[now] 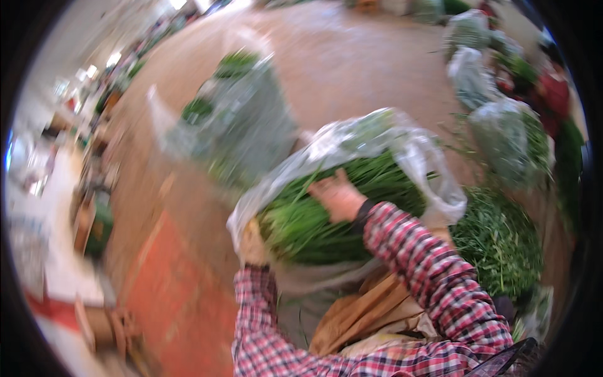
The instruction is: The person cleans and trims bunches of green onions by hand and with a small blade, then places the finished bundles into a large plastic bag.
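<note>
In front of me stands a clear plastic bag (377, 129) with its mouth wide, packed with long, thin green leafy stalks (389, 182) that look like chives. My left hand (254, 244) is closed on the near left side of the bag's rim, its fingers partly hidden by plastic and leaves. Inside the bag mouth, my right hand (339, 195) rests on top of the stalks, fingers spread and slightly bent. Some blur softens the finger edges.
Another filled plastic bag (251, 119) stands just beyond, to the left. Loose greens (499, 245) are heaped at my right. Further bags (509, 138) line the right side near a person in red (554, 94). An orange-red patch (179, 301) covers the floor at left.
</note>
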Motion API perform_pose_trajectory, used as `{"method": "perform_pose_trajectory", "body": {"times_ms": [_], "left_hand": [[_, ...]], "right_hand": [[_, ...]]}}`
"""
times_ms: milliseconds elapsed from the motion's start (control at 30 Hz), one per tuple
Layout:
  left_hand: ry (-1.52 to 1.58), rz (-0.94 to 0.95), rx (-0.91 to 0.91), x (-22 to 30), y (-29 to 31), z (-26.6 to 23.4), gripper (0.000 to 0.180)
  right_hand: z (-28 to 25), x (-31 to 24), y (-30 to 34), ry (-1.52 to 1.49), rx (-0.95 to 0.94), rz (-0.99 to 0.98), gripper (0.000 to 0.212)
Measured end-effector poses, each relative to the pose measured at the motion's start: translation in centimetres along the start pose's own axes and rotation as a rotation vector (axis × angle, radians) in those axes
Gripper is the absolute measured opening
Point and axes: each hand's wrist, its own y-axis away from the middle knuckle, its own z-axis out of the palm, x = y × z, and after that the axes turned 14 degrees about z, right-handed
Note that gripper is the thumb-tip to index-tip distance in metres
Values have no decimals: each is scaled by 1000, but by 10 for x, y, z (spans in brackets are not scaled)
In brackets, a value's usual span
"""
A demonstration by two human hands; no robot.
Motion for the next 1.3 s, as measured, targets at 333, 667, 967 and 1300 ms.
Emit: {"method": "perform_pose_trajectory", "body": {"times_ms": [333,667,967,1300], "left_hand": [[1118,-526,168,-23,-28,-9,48],[1416,-565,706,111,44,-12,47],[1271,-363,725,179,6,-25,78],[1260,-424,304,122,24,106,55]], "right_hand": [[-40,8,45,-317,-247,56,41],[-53,60,13,-1153,-433,333,46],[-35,47,29,-1040,-330,306,45],[-41,33,65,-216,-249,140,93]]}}
